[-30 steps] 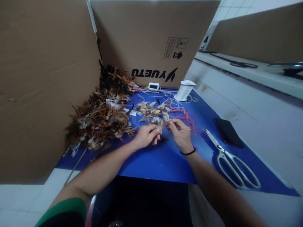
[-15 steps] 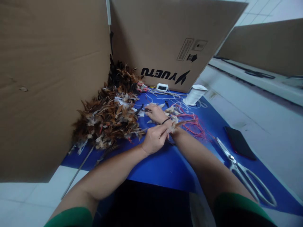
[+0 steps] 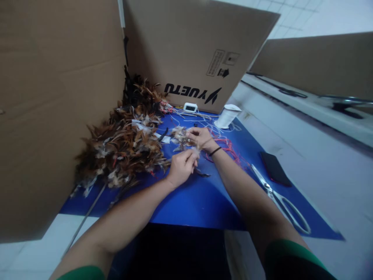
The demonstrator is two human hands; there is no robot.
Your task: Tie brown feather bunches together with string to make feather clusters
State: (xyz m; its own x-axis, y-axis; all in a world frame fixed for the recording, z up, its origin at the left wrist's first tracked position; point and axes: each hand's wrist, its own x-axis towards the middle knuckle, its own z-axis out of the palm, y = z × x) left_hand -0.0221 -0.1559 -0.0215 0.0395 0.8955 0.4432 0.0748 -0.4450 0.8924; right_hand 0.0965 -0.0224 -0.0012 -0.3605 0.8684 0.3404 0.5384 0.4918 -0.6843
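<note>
My left hand point(image 3: 183, 166) is closed in a pinch on a small bunch of pale, fluffy feathers point(image 3: 196, 152), held just above the blue table surface. Close beyond it, my right hand point(image 3: 204, 139), with a dark band at the wrist, pinches a feather at the edge of a loose pile of light feathers point(image 3: 178, 137). Fine detail at its fingertips is blurred. A dark feather point(image 3: 202, 174) lies on the table beside my left hand. To the left spreads a large heap of brown feather bunches point(image 3: 125, 146).
Tall cardboard panels point(image 3: 186, 42) wall the left and back. Behind my right hand are red strings point(image 3: 230, 149), a white spool point(image 3: 227, 116) and a small white digital device point(image 3: 190, 107). Scissors point(image 3: 267, 186) and a black phone point(image 3: 274, 168) lie at the right. A thin rod point(image 3: 84, 221) juts over the front-left edge.
My right hand has drawn back from the feather pile's far side and now pinches at its edge. My left hand, still holding feathers, no longer overlaps the right forearm. The view has shifted right.
</note>
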